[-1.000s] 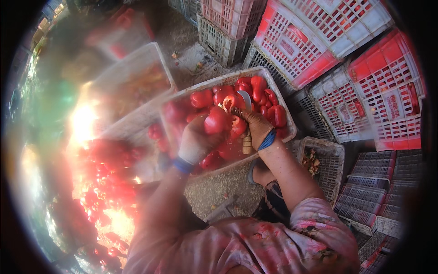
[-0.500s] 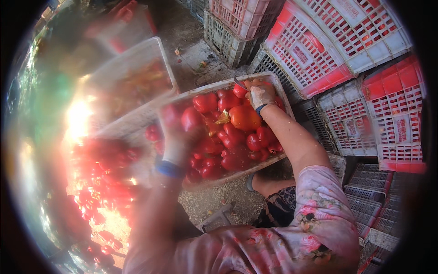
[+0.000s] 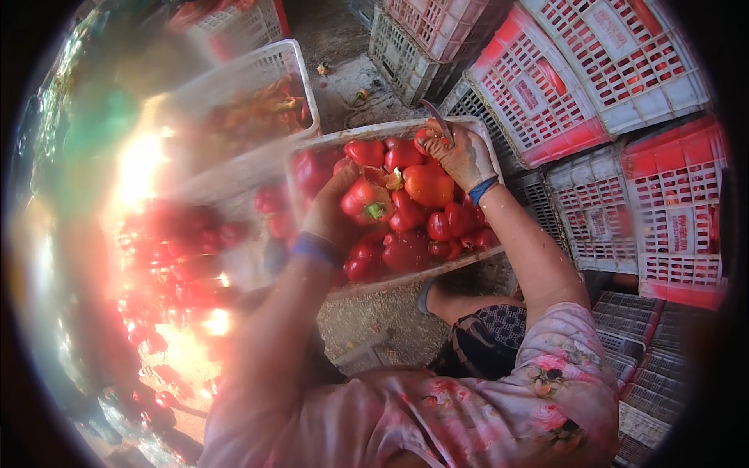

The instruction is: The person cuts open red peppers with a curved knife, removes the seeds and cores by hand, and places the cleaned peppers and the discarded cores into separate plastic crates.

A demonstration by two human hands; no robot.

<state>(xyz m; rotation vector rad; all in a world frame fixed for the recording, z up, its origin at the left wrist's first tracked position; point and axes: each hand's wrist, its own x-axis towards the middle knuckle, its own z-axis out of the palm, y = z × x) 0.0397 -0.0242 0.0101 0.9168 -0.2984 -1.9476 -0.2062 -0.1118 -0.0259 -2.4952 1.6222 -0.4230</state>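
A red bell pepper [image 3: 360, 198] with its green stem end showing is gripped by my left hand [image 3: 334, 207], over the left part of a white crate [image 3: 406, 282]. Red bell peppers [image 3: 405, 248] fill that crate, with an orange-red bell pepper [image 3: 428, 184] near the middle. Above the crate's far right corner, my right hand [image 3: 465, 158] is closed round a knife with a thin curved blade [image 3: 438, 118]. A red pepper lies right beside those fingers. Between the hands sits a yellowish scrap [image 3: 394, 179].
Another white crate [image 3: 299, 58] with reddish-orange pieces stands far left. Red peppers [image 3: 175, 257] are heaped at left, blurred by glare. Stacked red and white crates [image 3: 538, 97] rise at right, with grey crates [image 3: 659, 366] below them. A person's leg [image 3: 468, 306] is by the near side.
My left hand, blurred before, now shows a red pepper with its stem end up. My right hand has shifted slightly right, and the knife's blade now points up and away.
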